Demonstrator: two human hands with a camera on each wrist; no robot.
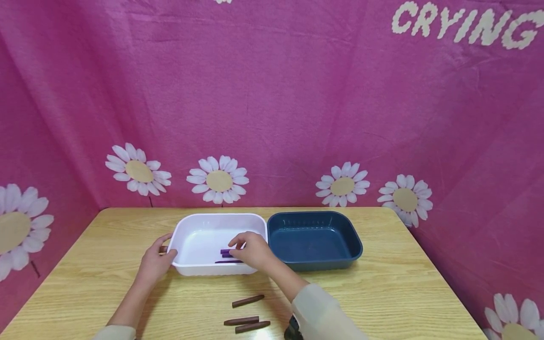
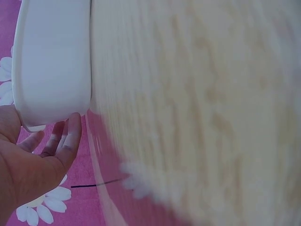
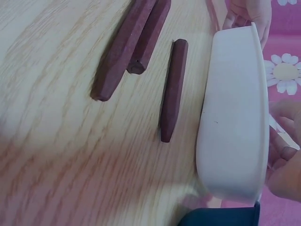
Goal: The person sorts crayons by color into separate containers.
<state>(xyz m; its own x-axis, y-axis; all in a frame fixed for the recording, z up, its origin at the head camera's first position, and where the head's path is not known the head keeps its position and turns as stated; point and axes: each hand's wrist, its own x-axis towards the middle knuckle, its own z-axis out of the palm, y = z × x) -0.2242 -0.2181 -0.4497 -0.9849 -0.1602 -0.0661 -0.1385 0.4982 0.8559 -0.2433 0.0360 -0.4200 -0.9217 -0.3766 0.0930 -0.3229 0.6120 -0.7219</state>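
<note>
My left hand [image 1: 157, 262] holds the left end of the white tray [image 1: 204, 270], thumb at the rim and fingers against the outer wall. In the left wrist view, those fingers [image 2: 70, 141] bend up against the wall. My right hand [image 1: 250, 250] is over the white tray's right half, thumb and forefinger bent with a gap between their tips. Just under it lie purple crayons [image 1: 225, 251], partly covered by the hand, with another purple crayon [image 1: 225, 261] nearer the front wall. In the right wrist view the tray's wall partly hides the right hand [image 3: 287, 165].
Against the white tray's right side stands a dark blue tray [image 1: 314, 265]. Three brown crayons lie on the wooden table in front: one [image 1: 248, 301] nearer the tray, a pair [image 1: 252, 327] closer to me. A pink cloth with daisies [image 1: 272, 118] hangs behind the table.
</note>
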